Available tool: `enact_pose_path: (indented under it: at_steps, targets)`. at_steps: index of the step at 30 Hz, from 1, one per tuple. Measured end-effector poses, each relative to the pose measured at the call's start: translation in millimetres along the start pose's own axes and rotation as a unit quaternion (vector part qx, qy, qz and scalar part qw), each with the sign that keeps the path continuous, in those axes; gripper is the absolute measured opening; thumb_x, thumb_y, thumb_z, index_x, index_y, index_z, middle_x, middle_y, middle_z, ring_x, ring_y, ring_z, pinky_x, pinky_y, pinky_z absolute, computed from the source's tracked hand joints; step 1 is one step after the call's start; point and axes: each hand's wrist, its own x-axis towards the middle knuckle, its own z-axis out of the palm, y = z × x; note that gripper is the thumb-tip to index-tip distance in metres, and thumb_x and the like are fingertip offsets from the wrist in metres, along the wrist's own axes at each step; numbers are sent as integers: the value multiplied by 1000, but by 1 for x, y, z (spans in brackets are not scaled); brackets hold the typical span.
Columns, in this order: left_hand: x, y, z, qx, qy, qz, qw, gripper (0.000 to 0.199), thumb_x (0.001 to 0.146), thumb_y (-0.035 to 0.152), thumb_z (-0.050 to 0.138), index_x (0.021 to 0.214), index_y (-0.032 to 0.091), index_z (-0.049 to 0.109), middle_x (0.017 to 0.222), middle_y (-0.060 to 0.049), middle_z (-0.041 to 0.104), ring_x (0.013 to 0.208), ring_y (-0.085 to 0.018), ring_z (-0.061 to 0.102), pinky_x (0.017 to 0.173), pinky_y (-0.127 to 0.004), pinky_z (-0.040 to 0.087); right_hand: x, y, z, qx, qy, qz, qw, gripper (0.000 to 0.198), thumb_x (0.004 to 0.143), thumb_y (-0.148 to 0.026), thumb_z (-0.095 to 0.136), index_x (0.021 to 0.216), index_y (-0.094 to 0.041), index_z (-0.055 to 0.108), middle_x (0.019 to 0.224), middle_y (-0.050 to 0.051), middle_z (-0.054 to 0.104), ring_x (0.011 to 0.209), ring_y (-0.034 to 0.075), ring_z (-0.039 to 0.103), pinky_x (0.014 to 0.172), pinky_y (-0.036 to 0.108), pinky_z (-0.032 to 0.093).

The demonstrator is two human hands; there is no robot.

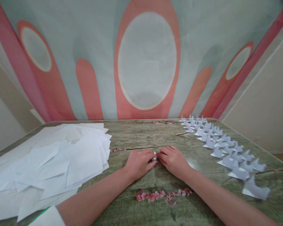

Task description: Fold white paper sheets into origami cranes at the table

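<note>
Both my hands meet over the middle of the table, around a small piece of folded white paper (154, 156). Most of that paper is hidden behind my fingers, so its full shape does not show. My left hand (140, 163) is closed, with thumb and fingers pinching the paper from the left. From the right, my right hand (173, 160) is also closed, its fingertips pressed together at the paper's right edge. Folded paper birds (239, 171), several of them, stand in rows on the right side of the table.
A wide, loose pile of white paper sheets (87, 157) spreads over the left of the wood-patterned table (136, 133). Pink flower prints (153, 195) mark its surface. Behind the far edge hangs a grey-green backdrop (106, 47) with coral shapes.
</note>
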Motion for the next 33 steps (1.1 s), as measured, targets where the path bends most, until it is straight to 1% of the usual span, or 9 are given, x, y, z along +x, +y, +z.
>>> enact_pose_path:
  at_steps: [6,10,13,17,21,25,30,33]
  targets:
    - [-3,1,1,33,-13,10,999,26,86,39,47,103,25,61,104,-1,63,89,-17,60,76,-27,45,-3,3,3,51,-6,24,998,15,83,-16,53,88,-20,67,80,3,58,78,16,51,71,27,38]
    - [-3,4,-2,66,-28,14,997,31,87,44,43,106,25,59,105,-2,61,85,-18,61,72,-28,47,-5,6,6,107,-7,51,993,22,82,-11,51,95,-20,65,83,4,57,79,16,51,72,27,40]
    - [-3,6,-4,90,-37,20,995,33,88,45,41,110,25,56,105,-4,59,83,-19,60,70,-30,47,-7,6,7,125,-6,64,990,28,80,-8,50,99,-21,64,84,4,57,80,16,51,73,28,40]
    - [-3,8,-5,108,-50,35,992,35,88,45,41,110,22,54,104,-6,58,84,-21,60,69,-32,48,-8,0,3,91,-16,65,994,34,77,-6,50,106,-20,61,89,5,57,84,18,51,76,30,40]
    - [-3,11,-5,122,-64,40,990,35,87,45,41,104,18,55,100,-7,58,83,-22,60,67,-32,48,-8,-6,1,43,-45,66,996,25,77,-9,53,95,-20,65,87,5,58,83,19,51,74,31,38]
    - [-3,14,-9,135,-79,53,986,36,87,44,44,106,16,55,100,-9,59,84,-23,60,68,-32,48,-5,-8,-3,19,-75,69,995,22,78,-11,53,93,-21,66,88,5,57,83,19,51,73,30,38]
    - [-4,18,-21,141,-103,82,981,35,88,43,41,106,17,55,108,-8,57,82,-21,61,64,-31,49,1,-12,-13,-7,-118,74,990,21,83,-14,48,94,-20,65,90,6,57,85,19,52,72,30,37]
    - [-5,21,-26,154,-114,84,978,36,88,44,41,105,17,56,113,-9,57,80,-21,62,64,-31,49,3,-15,-17,-22,-133,72,988,22,85,-15,46,97,-20,64,92,6,57,86,20,52,72,31,36]
